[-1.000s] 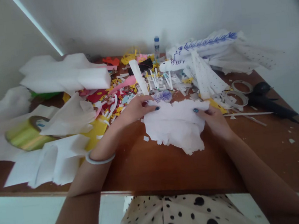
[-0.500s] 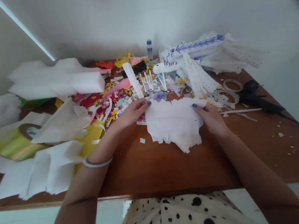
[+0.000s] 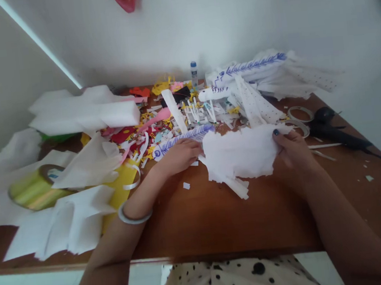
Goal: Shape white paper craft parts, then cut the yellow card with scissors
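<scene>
The thumb of my right hand (image 3: 293, 152) lies over the upper right corner of a ragged white sheet (image 3: 241, 153), with the other fingers curled beneath, so that corner is pinched. My left hand (image 3: 180, 156) has its fingers curled close together at the sheet's left edge; their tips are partly hidden, and I cannot tell whether they grip it or only touch it. The sheet spans the gap between my hands, over the front part of the wooden surface (image 3: 220, 230), with a narrow tail hanging from its lower edge; whether that tail meets the wood I can't make out. It looks thin and easily torn, so I'd hold lightly and keep the pull even, taking a broader grip than one corner and minding the notches, where a rip would likely start. Just beyond my left hand lies a paper strip with blue drawing (image 3: 185, 138), which I'd keep my knuckles from dragging. A small white scrap (image 3: 186, 185) sits in front of that hand. Farther right, clear tape rolls (image 3: 301, 113) lie beside a black corded tool (image 3: 341, 133); I'd keep my right elbow and the sheet's edge off both.
</scene>
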Available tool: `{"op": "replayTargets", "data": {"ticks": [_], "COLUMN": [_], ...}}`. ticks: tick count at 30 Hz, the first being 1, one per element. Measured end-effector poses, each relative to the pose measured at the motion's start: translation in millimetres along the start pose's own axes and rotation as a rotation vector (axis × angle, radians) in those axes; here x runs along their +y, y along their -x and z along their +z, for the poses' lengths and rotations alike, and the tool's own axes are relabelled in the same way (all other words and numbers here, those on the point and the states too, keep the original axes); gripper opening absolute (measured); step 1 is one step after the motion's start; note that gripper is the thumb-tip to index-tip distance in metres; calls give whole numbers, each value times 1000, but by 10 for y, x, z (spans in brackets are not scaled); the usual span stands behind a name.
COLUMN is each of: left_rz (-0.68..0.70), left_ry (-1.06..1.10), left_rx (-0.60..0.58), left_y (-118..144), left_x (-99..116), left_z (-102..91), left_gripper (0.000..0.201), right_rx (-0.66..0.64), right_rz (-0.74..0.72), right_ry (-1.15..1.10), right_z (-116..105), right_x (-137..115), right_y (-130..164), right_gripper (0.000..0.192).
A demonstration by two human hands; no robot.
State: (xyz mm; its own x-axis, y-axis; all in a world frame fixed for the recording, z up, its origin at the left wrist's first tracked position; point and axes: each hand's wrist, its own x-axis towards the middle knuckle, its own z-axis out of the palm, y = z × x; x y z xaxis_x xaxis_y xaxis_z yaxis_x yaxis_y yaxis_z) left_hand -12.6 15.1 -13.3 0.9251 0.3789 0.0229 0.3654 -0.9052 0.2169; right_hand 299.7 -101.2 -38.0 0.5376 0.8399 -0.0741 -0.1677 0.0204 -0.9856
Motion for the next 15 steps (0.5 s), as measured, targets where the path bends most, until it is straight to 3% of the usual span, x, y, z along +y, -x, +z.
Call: {"op": "replayTargets", "data": {"ticks": [3, 7, 11, 15], "left_rz": [-150, -506, -515, -444], "left_ry": [-68, -165, -122, -53], "left_rx": [63, 44, 5, 91], "left_y": [102, 222, 226, 291], "left_x": [-60, -221, -371, -444], "left_z": [-109, -125, -50, -195], "left_gripper": [65, 68, 60, 52], "right_rx": [-6, -16, -61, -102], "right_rz": [1, 24, 55, 69], "right_ry": [-11, -15, 21, 63], "right_z": [-30, -6, 12, -39], "right_x": [-29, -28, -21, -62], "right_y": [9, 17, 39, 98], "right_gripper": [27, 26, 23, 20]}}
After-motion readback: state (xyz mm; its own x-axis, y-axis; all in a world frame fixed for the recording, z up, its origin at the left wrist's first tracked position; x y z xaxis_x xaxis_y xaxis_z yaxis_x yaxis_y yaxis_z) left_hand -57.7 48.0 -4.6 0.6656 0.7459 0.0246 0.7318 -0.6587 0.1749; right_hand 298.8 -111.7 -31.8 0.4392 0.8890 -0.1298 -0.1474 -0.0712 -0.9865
